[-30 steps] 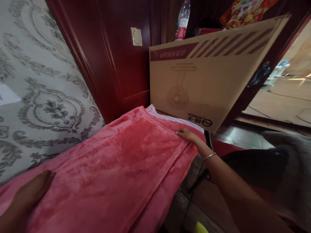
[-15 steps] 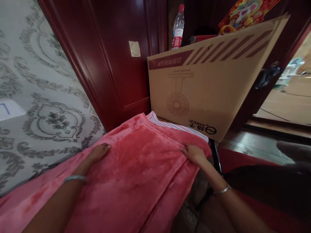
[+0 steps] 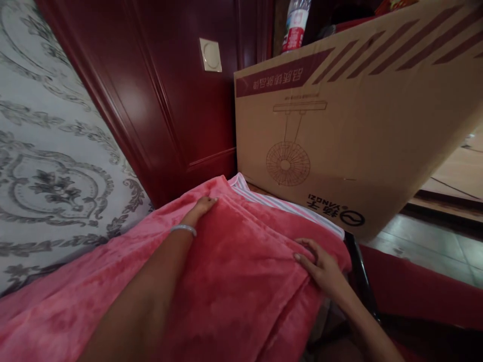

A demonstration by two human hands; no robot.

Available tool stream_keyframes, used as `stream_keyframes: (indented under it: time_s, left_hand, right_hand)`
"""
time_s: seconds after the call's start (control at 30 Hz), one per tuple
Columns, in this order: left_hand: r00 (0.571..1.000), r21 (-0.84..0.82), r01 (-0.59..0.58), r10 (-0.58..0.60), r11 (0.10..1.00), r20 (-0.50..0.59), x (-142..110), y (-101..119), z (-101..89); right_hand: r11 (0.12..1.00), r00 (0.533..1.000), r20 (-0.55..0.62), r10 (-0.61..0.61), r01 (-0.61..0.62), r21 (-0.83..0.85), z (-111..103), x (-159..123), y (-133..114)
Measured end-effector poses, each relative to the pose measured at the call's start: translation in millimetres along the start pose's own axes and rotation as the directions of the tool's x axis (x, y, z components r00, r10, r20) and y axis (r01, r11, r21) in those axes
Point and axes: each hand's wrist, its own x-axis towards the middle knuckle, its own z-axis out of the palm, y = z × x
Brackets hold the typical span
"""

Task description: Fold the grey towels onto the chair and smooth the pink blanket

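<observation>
A pink fleece blanket [image 3: 234,286] lies spread over a raised surface in front of me, with a striped white edge [image 3: 287,206] showing at its far end. My left hand [image 3: 202,207] rests flat on the blanket's far left corner, fingers stretched out, a silver bangle on the wrist. My right hand [image 3: 320,264] grips the blanket's right edge, fingers curled into a fold of the fabric.
A large cardboard fan box [image 3: 339,130] stands upside down just beyond the blanket. Dark red wooden panelling [image 3: 169,100] with a wall switch [image 3: 210,55] is behind. Patterned grey wallpaper [image 3: 49,166] runs along the left. A water bottle [image 3: 296,25] stands behind the box. Tiled floor [image 3: 426,241] lies at right.
My left hand has slid forward along the blanket to its far corner. My right hand has drawn back slightly and closed on the right edge. The view has moved closer to the box.
</observation>
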Motion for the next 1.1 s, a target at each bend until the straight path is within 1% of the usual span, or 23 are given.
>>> stream_keyframes:
  time_s: [0.07,0.13,0.23,0.3,0.37,0.47,0.53,0.6,0.7,0.77,0.87,0.93,0.97,1.03,1.1]
  left_hand:
    - [0.996,0.040,0.051,-0.048,0.998,-0.074,9,9,2.2]
    - [0.987,0.067,0.041,-0.030,0.997,-0.157,14,14,1.1]
    - [0.971,0.111,0.030,-0.003,0.993,-0.240,17,13,2.6]
    - [0.970,0.147,0.063,-0.026,0.987,-0.243,16,7,11.0]
    - [0.973,0.189,0.117,-0.075,0.975,-0.218,15,-1,24.1]
    - [0.972,0.249,0.177,-0.128,0.952,-0.199,15,-10,41.4]
    - [0.972,0.278,0.188,-0.137,0.942,-0.192,16,-13,46.3]
    - [0.973,0.296,0.191,-0.142,0.936,-0.181,19,-13,45.7]
    - [0.979,0.298,0.182,-0.145,0.937,-0.142,24,-10,37.3]
    - [0.987,0.285,0.149,-0.126,0.947,-0.096,25,-6,28.3]
    - [0.995,0.261,0.102,-0.094,0.960,-0.044,17,-6,12.5]
    - [0.996,0.300,0.085,-0.082,0.950,-0.021,1,-12,0.3]
    - [0.997,0.333,0.075,-0.077,0.940,-0.006,-11,-18,-6.6]
    - [0.996,0.398,0.066,-0.083,0.915,0.027,-42,-34,-22.6]
    - [0.992,0.436,0.093,-0.119,0.895,0.033,-78,-52,-40.5]
  right_hand:
    - [0.999,0.998,-0.060,-0.017,0.020,0.048,-3,1,-9]
    - [0.996,0.994,-0.103,-0.022,0.031,0.084,-5,4,-15]
    - [0.994,0.991,-0.133,0.011,0.004,0.111,-3,8,-11]
    - [0.997,0.990,-0.136,0.041,-0.031,0.076,3,8,-3]
    - [0.998,0.988,-0.139,0.061,-0.059,0.021,9,7,5]
    - [0.995,0.985,-0.146,0.090,-0.093,-0.020,12,4,9]
    - [0.993,0.982,-0.150,0.111,-0.116,-0.024,12,3,9]
    - [0.991,0.980,-0.151,0.127,-0.132,-0.022,12,5,8]
    - [0.990,0.978,-0.156,0.135,-0.141,-0.026,12,9,5]
    - [0.991,0.978,-0.164,0.125,-0.133,-0.034,12,11,2]
    - [0.992,0.981,-0.156,0.114,-0.119,-0.028,12,12,-1]
    - [0.993,0.982,-0.151,0.112,-0.117,-0.023,12,12,-1]
    - [0.993,0.982,-0.154,0.111,-0.116,-0.027,12,12,0]
    - [0.992,0.981,-0.161,0.111,-0.120,-0.047,11,11,2]
    - [0.991,0.980,-0.169,0.106,-0.119,-0.066,11,11,5]
